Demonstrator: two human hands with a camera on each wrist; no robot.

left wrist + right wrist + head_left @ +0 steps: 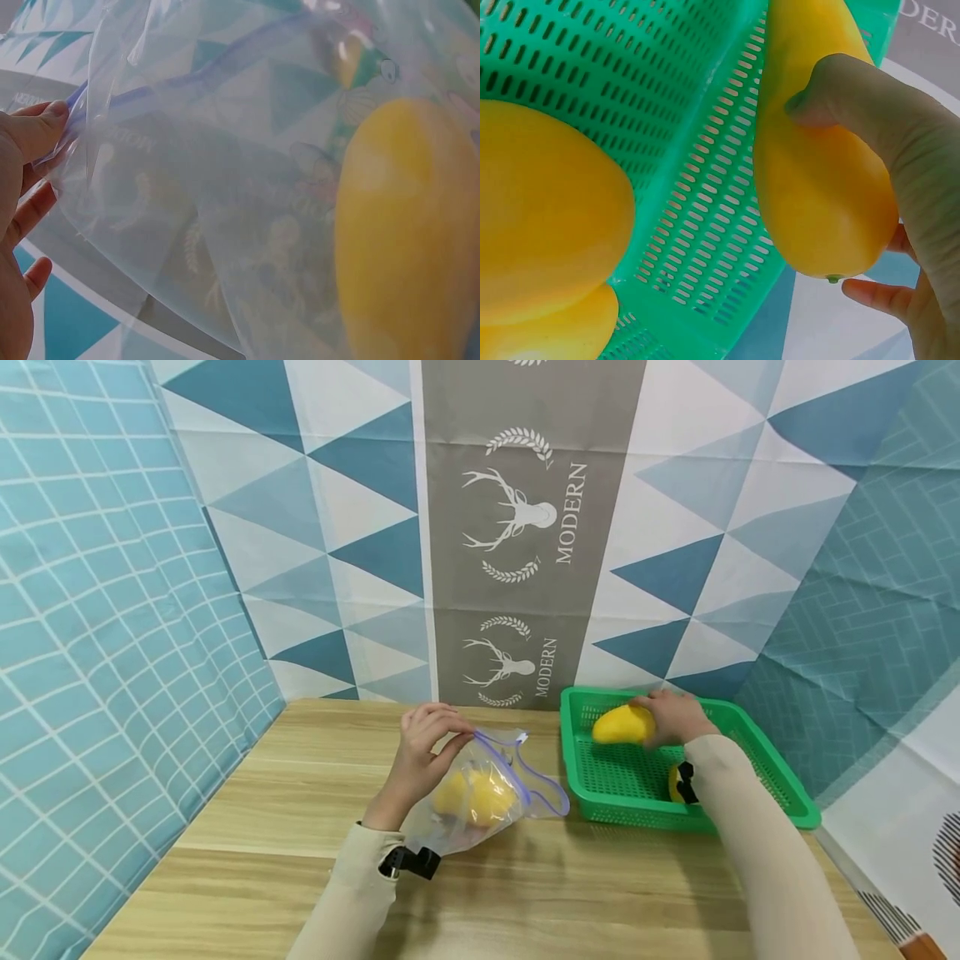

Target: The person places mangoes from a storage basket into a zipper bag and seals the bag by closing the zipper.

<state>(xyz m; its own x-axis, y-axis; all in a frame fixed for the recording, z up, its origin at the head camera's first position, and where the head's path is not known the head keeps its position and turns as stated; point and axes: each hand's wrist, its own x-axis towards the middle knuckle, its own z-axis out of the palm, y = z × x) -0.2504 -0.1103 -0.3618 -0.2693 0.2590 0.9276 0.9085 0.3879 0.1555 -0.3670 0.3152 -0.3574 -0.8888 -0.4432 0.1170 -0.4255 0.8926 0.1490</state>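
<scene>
1. Cloth (pixel 97 610) with pale grid lines over blue hangs at your far left, running down beside the wooden tabletop (pixel 247 827).
2. Your left hand (pixel 420 762) pinches the rim of the clear plastic bag (pixel 450 837) between thumb and finger, right by the purple zip. Seen from the left wrist, its lower fingers sit apart, off the plastic.
3. The bag's mouth faces up and to the right, its purple strips parted, so sealing looks not yet done. Inside you have a bagged mango (pixel 480 797), so at least one is already in; whether a second hides behind it, the shiny film won't let you tell.
4. Next along, with a strip of tabletop between it and most of the bag, stands the green basket (pixel 618 770), close to the patterned backdrop (pixel 517 514).
5. Within the basket's outline, towards the back, is the held mango (pixel 624 725); whether it touches the mesh beneath is unclear. Being outside the bag, it counts as unfinished.
6. Your right hand (pixel 675 718) grips that mango by its right end, thumb laid across the skin.
7. Nearer you, under the right wrist, part of a loose mango (pixel 676 783) shows. The right wrist view gives two pieces there, one overlapping the other, so your work seems partway along, with at least these two unbagged besides the one you hold.
</scene>
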